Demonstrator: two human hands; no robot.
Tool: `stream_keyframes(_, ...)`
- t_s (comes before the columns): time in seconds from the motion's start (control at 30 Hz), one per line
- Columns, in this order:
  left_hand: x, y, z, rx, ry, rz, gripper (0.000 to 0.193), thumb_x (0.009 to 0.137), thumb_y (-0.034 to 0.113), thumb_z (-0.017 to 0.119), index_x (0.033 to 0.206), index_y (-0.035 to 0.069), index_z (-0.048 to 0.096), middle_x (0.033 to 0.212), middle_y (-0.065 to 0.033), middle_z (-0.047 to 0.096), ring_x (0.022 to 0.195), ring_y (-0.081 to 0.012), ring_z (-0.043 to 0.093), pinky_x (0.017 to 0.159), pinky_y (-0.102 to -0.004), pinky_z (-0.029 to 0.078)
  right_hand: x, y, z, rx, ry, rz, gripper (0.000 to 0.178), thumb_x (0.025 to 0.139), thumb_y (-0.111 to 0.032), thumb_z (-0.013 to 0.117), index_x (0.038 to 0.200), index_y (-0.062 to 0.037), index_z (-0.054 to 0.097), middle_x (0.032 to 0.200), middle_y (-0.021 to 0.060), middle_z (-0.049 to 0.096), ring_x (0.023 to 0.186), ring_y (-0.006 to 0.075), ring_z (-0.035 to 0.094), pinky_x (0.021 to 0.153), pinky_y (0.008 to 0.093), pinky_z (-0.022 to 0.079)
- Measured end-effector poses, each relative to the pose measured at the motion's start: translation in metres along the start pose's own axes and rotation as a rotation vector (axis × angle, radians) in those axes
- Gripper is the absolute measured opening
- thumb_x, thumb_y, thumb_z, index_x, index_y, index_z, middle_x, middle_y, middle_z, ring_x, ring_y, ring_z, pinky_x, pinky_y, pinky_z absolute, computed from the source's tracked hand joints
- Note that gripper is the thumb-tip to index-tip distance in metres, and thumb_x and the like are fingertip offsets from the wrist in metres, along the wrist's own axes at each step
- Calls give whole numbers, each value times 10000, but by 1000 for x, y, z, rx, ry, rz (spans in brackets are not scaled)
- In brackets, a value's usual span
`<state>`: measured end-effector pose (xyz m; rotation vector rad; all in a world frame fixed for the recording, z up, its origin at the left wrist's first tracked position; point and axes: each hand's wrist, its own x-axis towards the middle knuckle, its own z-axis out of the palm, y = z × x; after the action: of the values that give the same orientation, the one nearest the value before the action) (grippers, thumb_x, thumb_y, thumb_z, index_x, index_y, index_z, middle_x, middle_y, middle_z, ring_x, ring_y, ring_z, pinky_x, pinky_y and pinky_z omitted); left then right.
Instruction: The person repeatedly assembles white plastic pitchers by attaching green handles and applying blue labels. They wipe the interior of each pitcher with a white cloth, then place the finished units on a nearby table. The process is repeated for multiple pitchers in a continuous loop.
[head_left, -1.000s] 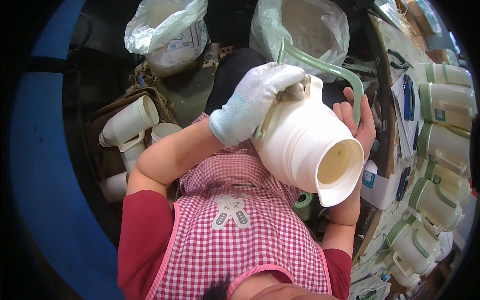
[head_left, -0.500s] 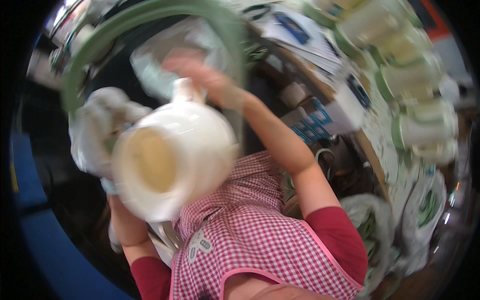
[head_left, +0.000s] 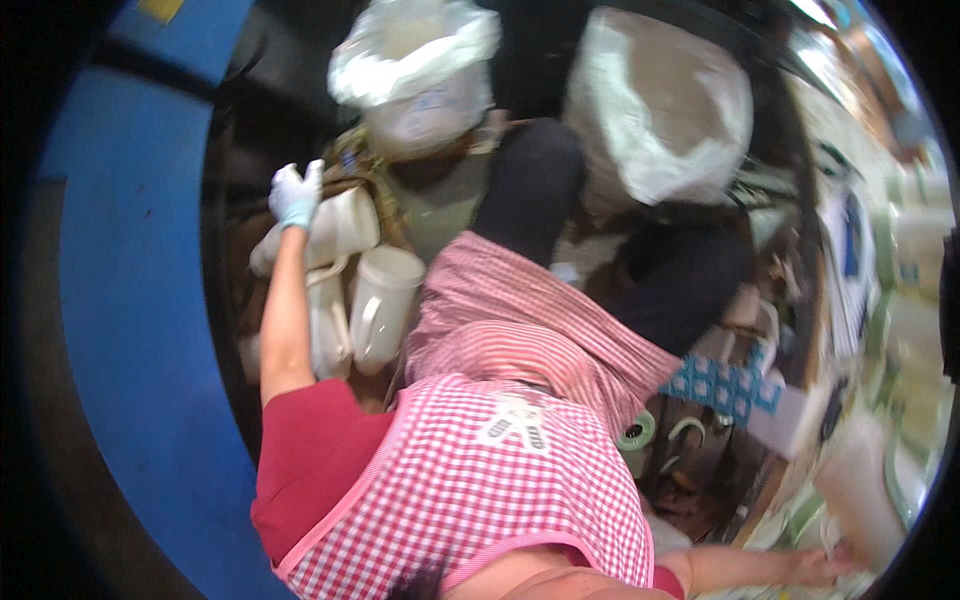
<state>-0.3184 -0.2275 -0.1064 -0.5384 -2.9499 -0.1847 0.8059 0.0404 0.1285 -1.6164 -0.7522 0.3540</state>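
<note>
1. Two hands in view, well apart. At 10 o'clock, the gloved left hand (head_left: 297,190), thumb and fingers spread with a gap between; just over a white jug (head_left: 345,222) lying on its side, contact or a hair's clearance impossible to make out.

2. At 4 o'clock, the bare right hand (head_left: 825,567), right beside a green-trimmed jug (head_left: 862,475); too blurred to tell whether closed on the handle or merely against it.

3. By the look, stiff hollow plastic, so probably light for its bulk. Smooth walls, likely to slide a little under knit fabric, less under bare skin. Not very fragile, to judge by the material, but perhaps easily scuffed at the rim.

4. Best hold, probably: by the loop handle, or with a full palm around the barrel. For the lying jug, from above, clear of the neighbouring jugs (head_left: 392,290) at 9 o'clock.

5. Hard to make out: part of the lying jug, behind the glove; right fingertips, smeared; the row of jugs (head_left: 915,240) at 3 o'clock, streaky and cut off by the dark lens edge.
</note>
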Motion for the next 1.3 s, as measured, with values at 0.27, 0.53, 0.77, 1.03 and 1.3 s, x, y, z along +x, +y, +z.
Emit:
stream_keyframes(0.27, 1, -12, 114, 484, -691, 41, 897, 872, 603, 702, 1566, 87, 466, 1606, -196, 472, 1493, -381, 433, 1184, -559, 375, 73, -19, 19, -519, 402, -102, 642, 850, -373, 844, 1304, 44, 667, 1192, 167, 744, 1092, 288, 707, 952, 399, 584)
stream_keyframes(0.53, -23, 32, -135, -97, -297, 338, 312, 964, 208, 577, 1188, 78, 752, 1099, -217, 752, 989, -400, 731, 848, -430, 574, -110, -29, 136, -192, 96, -677, 322, 969, -135, 743, 1179, 104, 694, 1161, 196, 731, 1204, 283, 643, 1059, 418, 523)
stream_keyframes(0.77, -121, 59, -203, -1059, -259, 330, 411, 1077, 243, 543, 1363, -34, 646, 1312, -137, 709, 1183, -247, 664, 1082, -365, 475, -425, -93, 375, 583, -1407, 75, 974, 987, -607, 622, 1609, 62, 286, 1601, 245, 436, 1483, 342, 453, 1222, 455, 381)
stream_keyframes(1.03, -142, 209, -192, -1112, -755, 441, 553, 1121, 388, 485, 1456, -47, 552, 1382, -149, 669, 1242, -235, 651, 1161, -388, 433, -416, -191, 316, 524, -1301, -612, 639, 859, -292, 820, 1429, -91, 613, 1386, 144, 620, 1303, 262, 605, 1092, 394, 482)
stream_keyframes(1.3, -202, 324, -276, -1427, -1217, 1154, 629, 1103, 483, 448, 1458, -27, 542, 1341, -139, 659, 1209, -200, 630, 1058, -348, 488, -430, -197, 331, 281, -1125, -1156, 198, 894, -216, 749, 1002, -62, 689, 1064, 152, 694, 899, 331, 655, 814, 446, 496)
